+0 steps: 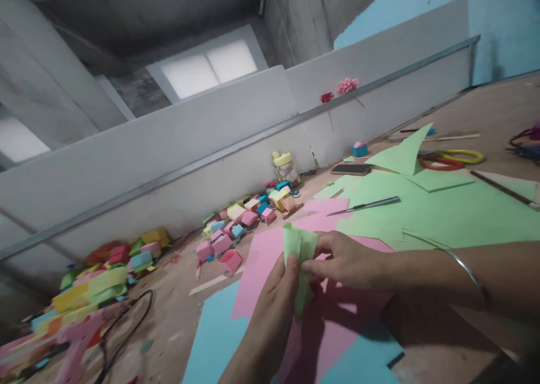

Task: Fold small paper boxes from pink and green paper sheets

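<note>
A folded piece of light green paper (300,243) is held up between both hands, above pink (264,260) and blue sheets (219,322). My left hand (278,288) grips it from the left, thumb pressed on its front. From the right, my right hand (341,260) pinches its edge between thumb and fingers. Part of the paper is hidden behind the fingers. Just beyond the hands lies a slim craft knife or pen (367,205) on the pink and green sheets. Large green paper (379,204) spreads out on the right.
Small folded paper boxes (248,218) lie in a heap by the wall, near a yellow-lidded jar (284,167). A pink glue gun (80,333) with a black cord is at lower left. Red-and-yellow-handled scissors (442,162) and a phone (351,170) lie further back.
</note>
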The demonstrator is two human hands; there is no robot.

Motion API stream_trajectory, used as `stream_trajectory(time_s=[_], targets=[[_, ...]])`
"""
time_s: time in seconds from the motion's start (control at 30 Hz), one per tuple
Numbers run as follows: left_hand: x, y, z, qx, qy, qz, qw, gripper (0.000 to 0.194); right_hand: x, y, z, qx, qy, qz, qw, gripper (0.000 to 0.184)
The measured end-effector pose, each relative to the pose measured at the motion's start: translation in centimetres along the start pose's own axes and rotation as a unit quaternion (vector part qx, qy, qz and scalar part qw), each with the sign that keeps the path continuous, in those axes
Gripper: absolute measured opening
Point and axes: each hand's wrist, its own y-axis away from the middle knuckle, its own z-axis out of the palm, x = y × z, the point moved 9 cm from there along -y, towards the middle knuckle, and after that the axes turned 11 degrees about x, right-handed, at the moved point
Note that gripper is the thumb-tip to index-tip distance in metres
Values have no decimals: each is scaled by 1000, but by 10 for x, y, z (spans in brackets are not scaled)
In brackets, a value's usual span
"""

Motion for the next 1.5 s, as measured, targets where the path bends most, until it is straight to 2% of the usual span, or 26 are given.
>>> stream_trajectory(time_s=[0.1,0.27,0.4,0.53,0.6,0.63,0.67,0.7,0.77,0.8,0.87,0.93,0.97,1.0,1.07,1.17,1.2,1.23,1.27,1.33,1.4,1.5], targets=[[-2,-3,-6,16,36,-31,999,56,2,-3,-8,38,9,29,999,9],[12,-5,-13,30,29,7,999,59,5,-9,-14,34,31,30,998,8],[9,-4,-22,46,22,-20,998,40,7,-15,-18,26,60,6,998,7],[-1,-9,-39,106,33,-56,992,35,1,-22,-35,82,112,-59,989,11],[-5,-12,-44,134,46,-72,987,36,-15,-21,-40,106,151,-153,971,26],[-7,-13,-45,144,54,-78,985,37,-29,-17,-37,101,190,-237,947,38],[-8,-13,-45,149,63,-84,983,38,-42,-9,-30,85,240,-336,907,47],[-8,-14,-45,150,72,-90,982,38,-53,2,-21,67,292,-433,850,50],[-7,-13,-42,150,87,-92,981,40,-63,23,-6,49,368,-572,732,39],[-6,-13,-41,149,93,-91,980,41,-65,28,-4,53,384,-602,698,30],[-4,-11,-39,148,104,-90,979,43,-68,34,-4,69,391,-632,666,16],[-3,-10,-38,144,113,-95,978,43,-69,38,-4,71,384,-644,658,14],[-3,-10,-38,142,117,-99,978,43,-70,38,-6,71,371,-642,667,16],[-4,-10,-38,141,121,-101,977,43,-71,35,-9,72,352,-629,690,17],[-3,-10,-39,142,129,-98,977,43,-71,22,-20,76,294,-560,771,13],[2,-9,-39,133,135,-78,979,45,-52,-8,-35,58,164,-368,913,10],[4,-8,-38,126,132,-73,981,46,-42,-15,-37,46,109,-295,948,12],[5,-6,-36,117,126,-70,983,47,-31,-21,-38,36,55,-228,972,15],[5,-4,-34,109,117,-71,985,48,-21,-24,-38,30,11,-171,985,18],[4,-2,-32,100,93,-76,988,47,-6,-27,-38,37,-38,-100,994,22],[2,-3,-32,99,69,-80,989,48,1,-28,-41,63,-39,-79,994,24],[2,-8,-35,107,41,-76,990,48,3,-29,-44,87,-25,-84,992,24]])
